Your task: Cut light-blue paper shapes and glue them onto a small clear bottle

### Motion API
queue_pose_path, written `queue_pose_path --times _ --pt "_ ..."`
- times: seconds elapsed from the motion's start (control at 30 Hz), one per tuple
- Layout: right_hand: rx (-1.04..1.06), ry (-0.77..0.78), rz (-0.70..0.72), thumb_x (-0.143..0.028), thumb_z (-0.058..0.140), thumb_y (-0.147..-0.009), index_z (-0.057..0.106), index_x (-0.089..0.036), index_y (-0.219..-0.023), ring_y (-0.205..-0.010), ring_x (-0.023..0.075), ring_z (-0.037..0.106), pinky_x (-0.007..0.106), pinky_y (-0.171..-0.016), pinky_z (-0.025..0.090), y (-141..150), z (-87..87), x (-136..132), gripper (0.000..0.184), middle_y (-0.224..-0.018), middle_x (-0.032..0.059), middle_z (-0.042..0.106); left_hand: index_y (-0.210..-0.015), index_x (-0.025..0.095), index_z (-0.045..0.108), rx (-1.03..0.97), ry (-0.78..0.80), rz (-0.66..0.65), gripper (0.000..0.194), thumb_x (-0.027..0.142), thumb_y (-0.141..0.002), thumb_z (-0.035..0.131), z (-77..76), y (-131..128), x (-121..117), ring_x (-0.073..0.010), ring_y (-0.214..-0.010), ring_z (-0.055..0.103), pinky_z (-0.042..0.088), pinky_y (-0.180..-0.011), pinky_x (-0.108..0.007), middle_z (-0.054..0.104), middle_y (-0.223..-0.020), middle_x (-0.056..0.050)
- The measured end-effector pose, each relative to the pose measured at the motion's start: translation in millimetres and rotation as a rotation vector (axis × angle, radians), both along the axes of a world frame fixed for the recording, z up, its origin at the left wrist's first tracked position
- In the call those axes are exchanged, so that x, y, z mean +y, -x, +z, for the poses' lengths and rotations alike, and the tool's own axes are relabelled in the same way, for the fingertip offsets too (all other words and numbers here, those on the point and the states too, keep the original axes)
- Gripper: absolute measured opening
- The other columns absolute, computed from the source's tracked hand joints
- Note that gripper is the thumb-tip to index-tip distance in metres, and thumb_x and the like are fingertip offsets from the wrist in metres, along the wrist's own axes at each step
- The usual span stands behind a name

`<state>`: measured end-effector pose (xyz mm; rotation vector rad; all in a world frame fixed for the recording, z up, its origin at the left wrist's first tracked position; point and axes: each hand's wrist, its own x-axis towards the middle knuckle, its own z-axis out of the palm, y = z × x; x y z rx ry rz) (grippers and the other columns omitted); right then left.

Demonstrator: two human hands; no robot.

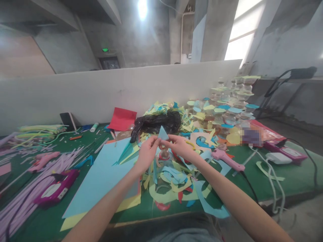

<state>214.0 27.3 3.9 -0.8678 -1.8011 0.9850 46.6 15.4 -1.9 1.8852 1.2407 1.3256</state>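
My left hand [147,153] and my right hand [178,145] meet above the middle of the green table [290,174]. Both pinch a small light-blue paper piece [163,133] whose pointed tip stands up between the fingertips. Just below the hands sits a small clear glass globe [164,154] among a heap of blue, yellow and red paper scraps [174,181]. A large light-blue paper sheet [101,178] lies flat to the left of my left forearm, on top of yellow and orange sheets.
A pink glue gun [227,158] lies right of my hands, another [41,160] at the left by purple strips [22,198]. A black plastic bag [156,123], a red sheet [122,119] and several paper-topped glass globes [227,114] stand along the white partition [101,90].
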Motion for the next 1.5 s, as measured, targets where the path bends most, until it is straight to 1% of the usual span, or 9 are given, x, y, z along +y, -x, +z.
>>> queue_pose_path --times 0.17,0.4,0.67,0.93,1.07,1.17,1.27,1.4,1.5 --pt "0.11 0.042 0.161 -0.05 0.054 -0.088 0.065 -0.019 -0.087 -0.069 0.0155 0.059 0.029 -0.071 0.05 1.5 -1.8 0.4 0.033 -0.078 0.0027 0.067 -0.076 0.02 0.052 -0.061 -0.014 -0.064 0.027 0.04 -0.093 0.047 0.1 -1.8 -0.7 -0.0138 -0.068 0.053 0.041 -0.069 -0.026 0.054 -0.066 0.003" --pt "0.13 0.061 0.194 -0.051 0.056 -0.087 0.066 -0.018 -0.095 -0.077 0.0178 0.062 0.03 -0.073 0.05 -1.1 -1.9 1.9 0.035 -0.082 0.004 0.068 -0.085 0.019 0.056 -0.143 0.003 -0.136 0.021 0.038 -0.092 0.049 -0.6 -3.6 -0.3 -0.0133 -0.067 0.054 0.043 -0.068 -0.025 0.056 -0.07 0.002" --pt "0.032 -0.046 0.082 -0.053 0.049 -0.09 0.062 -0.018 -0.07 -0.066 0.0147 0.055 0.026 -0.064 0.045 -3.2 1.0 2.2 0.042 -0.07 0.002 0.063 -0.084 0.02 0.054 -0.17 0.012 -0.175 0.022 0.039 -0.093 0.049 0.6 -4.1 -0.4 -0.0127 -0.066 0.053 0.042 -0.068 -0.025 0.055 -0.068 0.003" --pt "0.028 0.006 0.06 -0.055 0.042 -0.092 0.062 -0.019 -0.073 -0.075 0.0187 0.06 0.029 -0.071 0.045 -3.8 2.3 -0.5 0.046 -0.077 0.0044 0.066 -0.082 0.02 0.054 -0.148 0.039 -0.167 0.025 0.041 -0.093 0.049 2.1 -2.5 -2.0 -0.0127 -0.066 0.053 0.042 -0.07 -0.026 0.054 -0.067 0.003" --pt "-0.011 -0.033 0.001 -0.055 0.043 -0.092 0.053 -0.02 -0.07 -0.068 0.0155 0.052 0.027 -0.065 0.04 -3.2 3.4 -2.0 0.042 -0.069 -0.0004 0.054 -0.085 0.02 0.054 -0.122 0.06 -0.182 0.026 0.043 -0.092 0.048 0.5 -0.6 -0.3 -0.0133 -0.066 0.052 0.042 -0.07 -0.026 0.052 -0.067 0.003" --pt "-0.012 -0.077 -0.06 -0.057 0.042 -0.091 0.042 -0.021 -0.067 -0.06 0.0126 0.04 0.025 -0.057 0.033 -4.8 2.3 0.0 0.043 -0.064 -0.0038 0.039 -0.082 0.02 0.052 0.002 0.073 -0.169 0.027 0.044 -0.093 0.047 -0.7 0.2 -1.6 -0.0137 -0.065 0.052 0.041 -0.068 -0.027 0.052 -0.064 0.003" --pt "-0.023 -0.106 -0.069 -0.058 0.039 -0.092 0.035 -0.022 -0.066 -0.057 0.0121 0.033 0.025 -0.054 0.029 -6.6 1.5 1.8 0.045 -0.062 -0.0044 0.03 -0.079 0.021 0.051 0.07 0.069 -0.154 0.027 0.044 -0.093 0.046 -1.2 -0.3 -4.4 -0.0134 -0.063 0.052 0.041 -0.066 -0.026 0.053 -0.064 0.004" --pt "-0.02 -0.106 -0.063 -0.059 0.04 -0.092 0.034 -0.022 -0.065 -0.056 0.0122 0.032 0.025 -0.054 0.028 -5.0 1.6 1.9 0.046 -0.062 -0.0043 0.03 -0.079 0.021 0.05 0.076 0.06 -0.138 0.027 0.044 -0.093 0.046 -1.7 -1.0 -4.2 -0.013 -0.062 0.05 0.039 -0.063 -0.025 0.052 -0.063 0.004" --pt "0.019 -0.075 -0.114 -0.061 0.036 -0.092 0.04 -0.022 -0.063 -0.056 0.0131 0.039 0.026 -0.055 0.031 -4.1 1.1 4.9 0.049 -0.06 -0.003 0.039 -0.082 0.021 0.051 0.042 0.039 -0.103 0.026 0.044 -0.093 0.046 -1.5 -0.1 -1.4 -0.0129 -0.063 0.047 0.036 -0.064 -0.026 0.048 -0.064 0.004"
